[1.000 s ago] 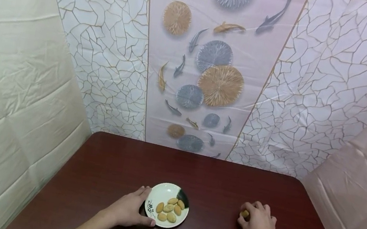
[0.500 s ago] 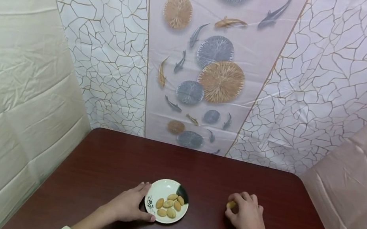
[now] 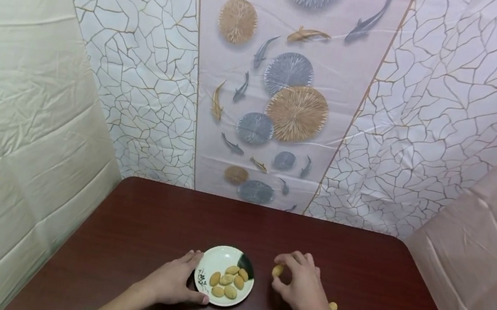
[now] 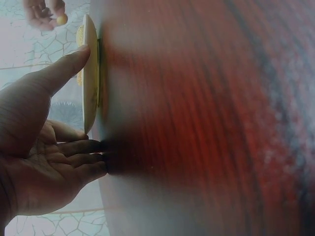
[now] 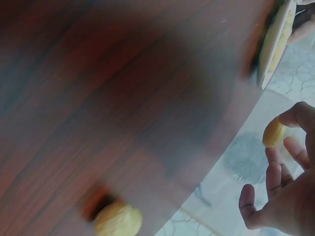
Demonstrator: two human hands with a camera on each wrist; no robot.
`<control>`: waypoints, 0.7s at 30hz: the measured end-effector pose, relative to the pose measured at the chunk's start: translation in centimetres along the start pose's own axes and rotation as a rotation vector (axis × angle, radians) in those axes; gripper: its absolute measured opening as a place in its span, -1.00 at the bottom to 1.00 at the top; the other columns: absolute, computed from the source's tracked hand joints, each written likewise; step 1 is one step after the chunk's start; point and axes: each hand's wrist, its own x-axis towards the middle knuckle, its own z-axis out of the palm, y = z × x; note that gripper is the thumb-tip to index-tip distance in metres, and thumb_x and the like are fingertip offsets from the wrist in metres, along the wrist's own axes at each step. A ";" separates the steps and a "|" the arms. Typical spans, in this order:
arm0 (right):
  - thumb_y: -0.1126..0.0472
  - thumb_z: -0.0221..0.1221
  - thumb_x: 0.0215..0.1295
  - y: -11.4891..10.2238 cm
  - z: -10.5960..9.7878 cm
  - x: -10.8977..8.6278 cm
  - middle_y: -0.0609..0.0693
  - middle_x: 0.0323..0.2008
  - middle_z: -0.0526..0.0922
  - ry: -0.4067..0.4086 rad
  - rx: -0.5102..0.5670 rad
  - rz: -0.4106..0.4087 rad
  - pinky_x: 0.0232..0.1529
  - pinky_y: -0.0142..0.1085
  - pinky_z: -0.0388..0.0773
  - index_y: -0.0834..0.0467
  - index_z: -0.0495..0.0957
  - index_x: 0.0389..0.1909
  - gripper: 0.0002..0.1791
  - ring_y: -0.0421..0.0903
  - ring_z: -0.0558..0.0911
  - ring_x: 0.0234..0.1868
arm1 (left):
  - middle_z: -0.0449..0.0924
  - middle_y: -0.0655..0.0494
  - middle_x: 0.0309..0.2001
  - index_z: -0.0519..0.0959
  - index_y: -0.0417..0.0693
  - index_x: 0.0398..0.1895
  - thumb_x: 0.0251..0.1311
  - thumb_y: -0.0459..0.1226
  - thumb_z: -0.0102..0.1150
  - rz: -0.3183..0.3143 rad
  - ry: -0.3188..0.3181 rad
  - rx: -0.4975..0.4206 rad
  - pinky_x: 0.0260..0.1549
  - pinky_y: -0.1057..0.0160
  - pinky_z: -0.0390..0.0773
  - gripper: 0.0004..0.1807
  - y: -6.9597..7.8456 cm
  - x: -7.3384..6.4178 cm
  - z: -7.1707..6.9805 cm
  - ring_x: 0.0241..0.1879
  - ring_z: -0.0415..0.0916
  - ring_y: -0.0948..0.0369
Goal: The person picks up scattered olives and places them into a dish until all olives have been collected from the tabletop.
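A small round white plate (image 3: pixel 212 263) with a dark green patch sits on the table, several oval yellow-tan, nut-like pieces (image 3: pixel 230 292) lying in it. My left hand (image 3: pixel 172 279) spans the plate's left side, thumb and forefinger resting against the rim with fingers fairly straight; the left wrist view shows the thumb (image 4: pixel 74 64) on the rim. Right of the plate, my right hand (image 3: pixel 303 285) pinches one oval yellow-tan piece (image 5: pixel 273 132) between thumb and fingertips, above the table and apart from the plate. The other right fingers spread loosely.
Another yellow-tan piece (image 3: pixel 333 306) lies on the dark red-brown table (image 3: pixel 161 211), partly behind the right wrist; the right wrist view shows this loose piece (image 5: pixel 118 220) too. A patterned cloth wall (image 3: pixel 267 98) stands behind the table, with pale quilted cloth (image 3: pixel 10 150) at the left.
My right hand has moved left toward the plate with the pinched piece, uncovering a loose piece on the table. The left hand stays at the plate's rim.
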 end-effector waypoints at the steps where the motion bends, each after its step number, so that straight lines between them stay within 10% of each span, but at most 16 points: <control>1: 0.27 0.62 0.13 -0.3 0.2 0.1 -0.16 -0.15 0.71 -0.007 0.019 -0.003 -0.18 -0.21 0.29 -0.09 0.75 -0.10 -0.64 -0.18 0.43 -0.12 | 0.26 -0.44 0.66 0.22 -0.35 0.71 0.06 0.25 0.65 0.001 0.001 -0.002 0.47 -0.42 0.46 0.34 0.0 0.0 0.0 0.64 0.29 -0.36; 21: 0.23 0.56 0.21 -4.8 3.7 2.0 -0.13 -0.12 0.71 -0.140 0.122 -0.128 -0.13 -0.18 0.33 0.01 0.79 -0.16 -0.79 -0.18 0.45 -0.07 | 0.26 -0.46 0.65 0.22 -0.34 0.71 0.07 0.28 0.64 -0.004 0.001 0.005 0.46 -0.41 0.47 0.35 0.0 0.0 0.0 0.62 0.32 -0.37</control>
